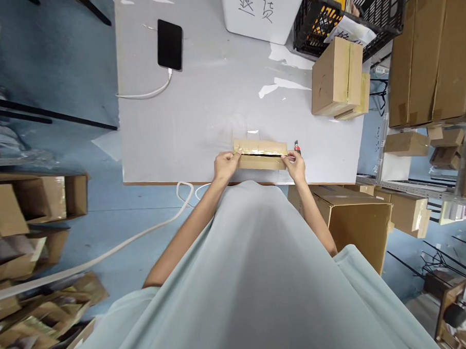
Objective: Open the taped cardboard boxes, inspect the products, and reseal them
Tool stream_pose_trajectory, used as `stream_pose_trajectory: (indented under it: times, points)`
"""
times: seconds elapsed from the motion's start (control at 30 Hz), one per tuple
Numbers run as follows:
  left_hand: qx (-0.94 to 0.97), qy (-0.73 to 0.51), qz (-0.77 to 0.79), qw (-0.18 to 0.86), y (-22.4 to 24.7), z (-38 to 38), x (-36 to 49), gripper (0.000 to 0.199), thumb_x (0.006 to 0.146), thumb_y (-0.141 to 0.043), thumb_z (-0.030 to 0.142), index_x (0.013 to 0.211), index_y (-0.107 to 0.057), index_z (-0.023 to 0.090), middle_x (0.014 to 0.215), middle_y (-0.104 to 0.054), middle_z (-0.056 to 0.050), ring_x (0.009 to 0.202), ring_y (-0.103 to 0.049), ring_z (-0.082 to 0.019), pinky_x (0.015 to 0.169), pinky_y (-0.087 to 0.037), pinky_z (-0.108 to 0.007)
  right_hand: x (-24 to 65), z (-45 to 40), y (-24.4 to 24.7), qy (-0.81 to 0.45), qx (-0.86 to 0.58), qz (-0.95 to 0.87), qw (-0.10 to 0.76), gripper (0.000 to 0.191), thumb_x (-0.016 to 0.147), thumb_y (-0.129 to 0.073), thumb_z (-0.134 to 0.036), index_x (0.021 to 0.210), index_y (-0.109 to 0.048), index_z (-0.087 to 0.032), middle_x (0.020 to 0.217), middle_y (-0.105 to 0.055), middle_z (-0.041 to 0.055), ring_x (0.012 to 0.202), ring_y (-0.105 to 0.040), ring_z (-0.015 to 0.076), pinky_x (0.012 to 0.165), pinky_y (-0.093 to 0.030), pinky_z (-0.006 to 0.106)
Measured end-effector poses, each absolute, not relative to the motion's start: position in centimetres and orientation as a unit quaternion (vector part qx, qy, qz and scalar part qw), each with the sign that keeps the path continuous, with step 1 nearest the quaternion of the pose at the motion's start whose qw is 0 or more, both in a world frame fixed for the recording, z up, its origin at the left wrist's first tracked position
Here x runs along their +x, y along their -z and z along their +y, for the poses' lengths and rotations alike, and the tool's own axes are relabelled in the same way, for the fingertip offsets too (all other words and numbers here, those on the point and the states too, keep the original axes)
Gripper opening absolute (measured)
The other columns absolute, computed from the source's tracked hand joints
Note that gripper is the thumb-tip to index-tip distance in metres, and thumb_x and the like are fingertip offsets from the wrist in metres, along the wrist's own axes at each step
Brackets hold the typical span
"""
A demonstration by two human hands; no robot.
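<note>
A small taped cardboard box [261, 163] lies near the front edge of the table, with a narrow dark slit running along its top between the flaps. My left hand [227, 165] pinches the flap edge at the box's left end. At the opposite end, my right hand [295, 166] has its thumb and fingers closed on the edge by the slit. Just beyond my right fingers is a red and black box cutter [297, 147], resting on the table. What is inside the box is hidden.
A phone [169, 45] with a white cable lies on the grey table [199, 104] at the back left. Behind stand a white bin [262, 13], a black crate [380, 8] and stacked cardboard boxes [339, 77]. A large open carton [359, 230] stands below the table's right side.
</note>
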State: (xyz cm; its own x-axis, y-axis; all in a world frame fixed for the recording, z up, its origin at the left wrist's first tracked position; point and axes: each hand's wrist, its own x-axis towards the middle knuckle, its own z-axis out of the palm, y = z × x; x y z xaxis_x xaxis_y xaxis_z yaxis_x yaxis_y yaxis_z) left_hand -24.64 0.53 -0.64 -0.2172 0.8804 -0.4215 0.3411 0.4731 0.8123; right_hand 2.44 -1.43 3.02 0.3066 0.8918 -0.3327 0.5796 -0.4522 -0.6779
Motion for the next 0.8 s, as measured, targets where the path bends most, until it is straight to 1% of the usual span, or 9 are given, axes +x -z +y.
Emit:
stream_pose_trajectory:
  times: [0.13, 0.23, 0.33, 0.43, 0.5, 0.57, 0.63, 0.73, 0.8]
  points:
    - [0.396, -0.307, 0.733, 0.461, 0.8, 0.5, -24.2, 0.029, 0.082, -0.086, 0.035, 0.087, -0.058, 0.026, 0.105, -0.078, -0.007, 0.107, -0.076, -0.028, 0.101, -0.060, -0.039, 1.8, -1.6, -3.2, -0.296, -0.802, -0.498, 0.144, 0.045, 0.121, -0.047, -0.048, 0.116, -0.081, -0.019, 0.127, -0.085, 0.0149, 0.110, -0.080, 0.0254, 0.102, -0.058, 0.034]
    - [0.387, -0.326, 0.728, 0.463, 1.2, 0.2, -23.9, 0.035, 0.083, -0.086, 0.032, 0.107, -0.061, 0.026, 0.121, -0.079, -0.011, 0.114, -0.077, -0.028, 0.108, -0.061, -0.043, 1.3, -1.3, -3.5, -0.273, -0.816, -0.502, 0.093, 0.065, 0.125, -0.032, -0.054, 0.102, -0.083, -0.021, 0.112, -0.086, 0.0148, 0.111, -0.081, 0.0288, 0.102, -0.058, 0.037]
    - [0.393, -0.328, 0.724, 0.463, 2.1, -0.1, -23.9, 0.034, 0.085, -0.082, 0.034, 0.109, -0.060, 0.025, 0.122, -0.077, -0.012, 0.118, -0.076, -0.028, 0.114, -0.060, -0.045, 1.1, -0.6, -4.1, -0.289, -0.822, -0.487, 0.061, 0.079, 0.124, -0.026, -0.064, 0.090, -0.083, -0.022, 0.097, -0.085, 0.0149, 0.103, -0.083, 0.0311, 0.098, -0.060, 0.039]
    - [0.418, -0.320, 0.712, 0.465, 2.9, -0.8, -24.5, 0.035, 0.081, -0.076, 0.029, 0.112, -0.061, 0.023, 0.130, -0.073, -0.013, 0.128, -0.073, -0.028, 0.122, -0.057, -0.047, 0.8, 0.5, -4.5, -0.302, -0.822, -0.483, 0.016, 0.079, 0.122, -0.032, -0.072, 0.093, -0.085, -0.020, 0.098, -0.086, 0.0186, 0.106, -0.084, 0.0356, 0.097, -0.063, 0.043]
    - [0.460, -0.302, 0.685, 0.477, 3.3, -1.4, -25.3, 0.044, 0.077, -0.071, 0.024, 0.120, -0.064, 0.023, 0.142, -0.069, -0.014, 0.139, -0.070, -0.030, 0.127, -0.056, -0.049, 0.0, 1.1, -4.4, -0.282, -0.822, -0.495, -0.018, 0.067, 0.118, -0.050, -0.072, 0.113, -0.085, -0.015, 0.117, -0.086, 0.0237, 0.115, -0.083, 0.0389, 0.100, -0.064, 0.045]
    - [0.527, -0.272, 0.643, 0.485, 3.5, -2.2, -26.1, 0.059, 0.072, -0.073, 0.020, 0.131, -0.067, 0.024, 0.158, -0.062, -0.016, 0.156, -0.061, -0.034, 0.134, -0.051, -0.053, -1.2, 1.3, -4.2, -0.251, -0.818, -0.516, -0.047, 0.065, 0.112, -0.069, -0.065, 0.142, -0.074, -0.008, 0.138, -0.079, 0.0286, 0.123, -0.082, 0.0392, 0.103, -0.065, 0.045]
    - [0.588, -0.242, 0.605, 0.479, 3.5, -3.0, -26.7, 0.073, 0.069, -0.076, 0.016, 0.141, -0.067, 0.024, 0.172, -0.051, -0.017, 0.170, -0.047, -0.040, 0.141, -0.043, -0.058, -2.5, 1.2, -3.7, -0.226, -0.809, -0.537, -0.073, 0.068, 0.108, -0.079, -0.048, 0.157, -0.060, -0.004, 0.150, -0.071, 0.0316, 0.128, -0.080, 0.0375, 0.105, -0.065, 0.043]
    - [0.627, -0.227, 0.593, 0.451, 3.2, -3.9, -26.9, 0.075, 0.073, -0.076, 0.014, 0.147, -0.066, 0.024, 0.179, -0.045, -0.016, 0.173, -0.042, -0.046, 0.144, -0.038, -0.064, -3.9, 0.9, -3.3, -0.214, -0.804, -0.546, -0.102, 0.048, 0.111, -0.070, -0.021, 0.155, -0.059, -0.005, 0.151, -0.067, 0.0323, 0.129, -0.079, 0.0340, 0.103, -0.066, 0.039]
    - [0.640, -0.232, 0.593, 0.430, 2.8, -4.2, -26.6, 0.072, 0.078, -0.072, 0.014, 0.150, -0.065, 0.023, 0.179, -0.046, -0.014, 0.171, -0.044, -0.047, 0.143, -0.037, -0.067, -4.3, 0.6, -3.1, -0.216, -0.803, -0.545, -0.106, 0.044, 0.111, -0.067, -0.015, 0.154, -0.060, -0.007, 0.150, -0.065, 0.0322, 0.128, -0.077, 0.0328, 0.101, -0.066, 0.038]
